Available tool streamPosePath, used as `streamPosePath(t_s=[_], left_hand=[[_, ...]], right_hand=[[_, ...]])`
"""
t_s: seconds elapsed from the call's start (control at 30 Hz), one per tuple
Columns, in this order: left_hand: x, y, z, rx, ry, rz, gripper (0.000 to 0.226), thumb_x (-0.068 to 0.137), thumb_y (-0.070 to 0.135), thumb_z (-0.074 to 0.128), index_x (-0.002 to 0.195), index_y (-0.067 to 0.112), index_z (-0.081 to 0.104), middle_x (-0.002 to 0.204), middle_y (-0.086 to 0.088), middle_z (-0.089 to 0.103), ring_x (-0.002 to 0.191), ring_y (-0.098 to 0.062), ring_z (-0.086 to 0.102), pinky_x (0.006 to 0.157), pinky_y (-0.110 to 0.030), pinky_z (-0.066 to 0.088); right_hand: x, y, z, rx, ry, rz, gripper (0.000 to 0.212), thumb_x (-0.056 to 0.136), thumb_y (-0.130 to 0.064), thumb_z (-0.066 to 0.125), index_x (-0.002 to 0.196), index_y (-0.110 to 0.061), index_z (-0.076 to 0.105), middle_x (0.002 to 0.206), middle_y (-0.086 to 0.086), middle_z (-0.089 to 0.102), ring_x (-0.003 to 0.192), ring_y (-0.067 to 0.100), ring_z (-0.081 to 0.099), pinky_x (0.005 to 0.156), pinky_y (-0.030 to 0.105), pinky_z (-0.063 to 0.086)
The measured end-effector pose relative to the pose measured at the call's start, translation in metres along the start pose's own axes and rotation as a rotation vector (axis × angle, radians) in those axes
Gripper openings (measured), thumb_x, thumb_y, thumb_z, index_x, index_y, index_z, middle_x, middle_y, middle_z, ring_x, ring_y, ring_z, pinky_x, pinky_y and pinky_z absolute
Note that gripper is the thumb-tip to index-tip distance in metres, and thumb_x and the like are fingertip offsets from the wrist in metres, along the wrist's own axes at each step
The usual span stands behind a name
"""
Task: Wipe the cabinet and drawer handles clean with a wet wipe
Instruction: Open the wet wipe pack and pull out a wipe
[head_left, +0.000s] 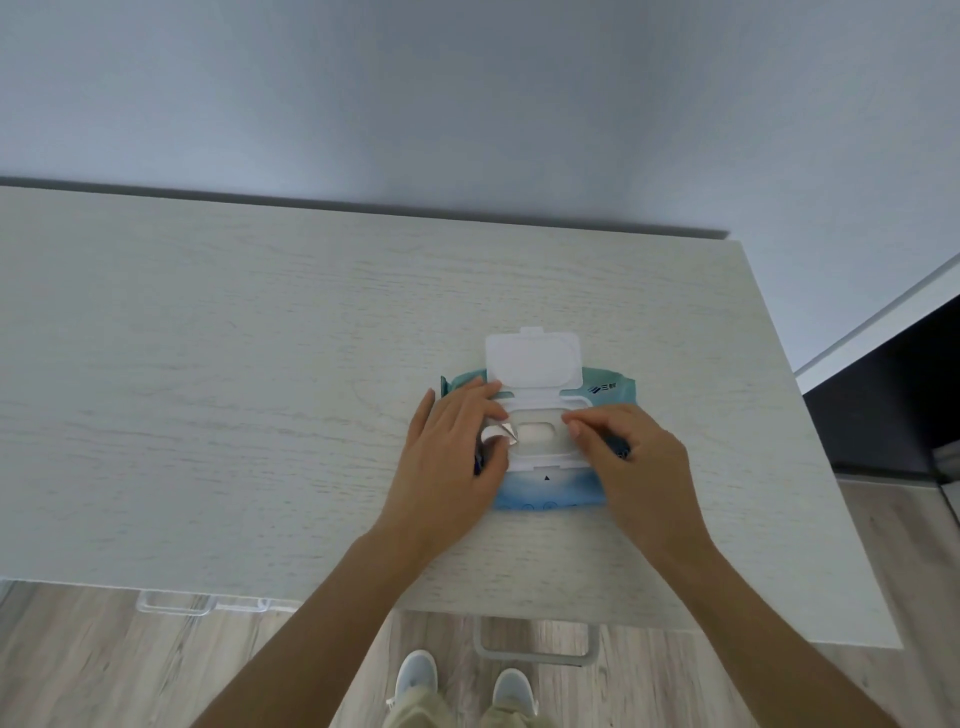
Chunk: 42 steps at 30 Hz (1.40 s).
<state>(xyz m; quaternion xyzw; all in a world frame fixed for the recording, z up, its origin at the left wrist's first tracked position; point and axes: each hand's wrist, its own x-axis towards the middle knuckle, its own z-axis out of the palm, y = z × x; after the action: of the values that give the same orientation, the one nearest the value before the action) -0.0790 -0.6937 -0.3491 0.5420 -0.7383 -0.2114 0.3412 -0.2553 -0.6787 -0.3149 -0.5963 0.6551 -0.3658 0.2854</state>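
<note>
Progress: While the white hinged plastic lid (532, 361) of the blue and teal soft wet-wipe pack (545, 491) is already flipped back, no wipe is drawn out yet, so the task is judged to be at its very start.
Remaining: A wipe is to be pulled free, and the clear handle (174, 605) and the grey metal drawer handle (535, 652) below the table edge are yet to be wiped.
Pack: It is laid flat on the pale wood-grain table (234, 389), right of centre; a white wipe is seen through the oval opening (535, 432).
Seal: A silvery adhesive seal sticker (501, 432) is peeled back at the left of the opening.
Left hand: The left hand (452, 462) is rested on the pack's left end, the sticker pinched in its fingers (493, 410).
Right hand: The right hand (639, 467) is laid on the right end, fingers loosely bent and pressed on the white frame; nothing is grasped.
</note>
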Motion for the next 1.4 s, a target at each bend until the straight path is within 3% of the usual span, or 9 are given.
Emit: streamPosePath(t_s=[0.1,0.2,0.27,0.47,0.7,0.87,1.07,1.27,1.4], left_hand=[[0.0,0.001,-0.002,0.072,-0.035,0.016,0.018,0.088,0.014,0.065,0.105,0.017,0.062,0.135,0.005,0.053,0.132,-0.01,0.04,0.117,-0.043,0.02],[0.0,0.001,-0.003,0.138,-0.044,0.059,0.015,0.088,0.025,0.066,0.1,0.016,0.064,0.135,0.001,0.054,0.131,-0.014,0.043,0.116,-0.043,0.021],[0.001,0.0,-0.003,0.125,-0.053,0.067,0.018,0.089,0.029,0.064,0.1,0.015,0.064,0.138,0.001,0.052,0.133,-0.014,0.041,0.116,-0.043,0.022],[0.001,-0.005,-0.001,0.069,-0.057,0.06,0.025,0.09,0.025,0.064,0.111,0.012,0.062,0.143,0.003,0.047,0.137,-0.01,0.033,0.115,-0.045,0.025],[0.002,-0.006,0.0,0.069,-0.029,0.098,0.021,0.088,0.025,0.067,0.103,0.011,0.064,0.141,-0.003,0.049,0.133,-0.011,0.037,0.109,-0.048,0.035],[0.001,-0.006,0.0,0.077,-0.036,0.107,0.02,0.086,0.022,0.069,0.101,0.011,0.063,0.14,-0.005,0.05,0.132,-0.013,0.04,0.109,-0.048,0.036],[0.0,-0.005,0.001,0.106,-0.025,0.123,0.025,0.087,0.023,0.069,0.107,0.01,0.064,0.138,-0.006,0.052,0.131,-0.019,0.045,0.106,-0.049,0.039],[0.0,-0.006,0.0,0.105,-0.027,0.116,0.027,0.086,0.024,0.07,0.109,0.01,0.064,0.139,-0.005,0.051,0.13,-0.018,0.045,0.107,-0.048,0.039],[0.001,-0.006,-0.001,0.093,-0.024,0.113,0.03,0.088,0.035,0.062,0.107,0.011,0.064,0.138,-0.004,0.052,0.13,-0.017,0.046,0.107,-0.046,0.039]], right_hand=[[0.003,0.001,0.006,-0.144,0.01,-0.051,0.008,0.085,-0.019,0.068,0.091,-0.022,0.072,0.091,-0.015,0.057,0.087,0.003,0.056,0.092,0.039,0.042],[0.005,-0.001,0.013,-0.334,0.011,-0.127,0.007,0.082,-0.025,0.071,0.089,-0.025,0.072,0.09,-0.016,0.052,0.09,0.003,0.047,0.085,0.027,0.017],[0.007,-0.001,0.014,-0.414,0.019,-0.199,0.006,0.079,-0.024,0.074,0.084,-0.024,0.073,0.087,-0.013,0.057,0.087,0.004,0.046,0.077,0.023,0.011],[0.015,-0.005,0.014,-0.501,-0.031,-0.311,0.011,0.076,-0.018,0.077,0.07,-0.02,0.068,0.074,-0.009,0.065,0.077,0.015,0.059,0.081,0.024,0.013],[0.017,-0.005,0.021,-0.802,-0.105,-0.381,0.011,0.079,-0.008,0.073,0.076,-0.012,0.064,0.078,0.004,0.06,0.079,0.024,0.06,0.081,0.034,0.024],[0.023,-0.002,0.013,-0.616,-0.212,-0.338,0.01,0.092,-0.025,0.058,0.09,-0.016,0.063,0.094,-0.002,0.055,0.096,0.014,0.048,0.085,0.026,0.021],[0.027,-0.001,0.018,-0.774,-0.298,-0.368,0.019,0.101,-0.027,0.033,0.101,-0.019,0.051,0.103,-0.003,0.042,0.1,0.015,0.039,0.085,0.028,0.023],[0.029,-0.001,0.014,-0.597,-0.341,-0.276,0.012,0.1,-0.019,0.037,0.089,-0.022,0.038,0.095,-0.007,0.034,0.088,0.009,0.028,0.076,0.021,0.015],[0.032,-0.005,0.011,-0.469,-0.375,-0.191,0.014,0.099,-0.015,0.04,0.086,-0.021,0.039,0.092,-0.004,0.041,0.088,0.011,0.034,0.082,0.026,0.026]])
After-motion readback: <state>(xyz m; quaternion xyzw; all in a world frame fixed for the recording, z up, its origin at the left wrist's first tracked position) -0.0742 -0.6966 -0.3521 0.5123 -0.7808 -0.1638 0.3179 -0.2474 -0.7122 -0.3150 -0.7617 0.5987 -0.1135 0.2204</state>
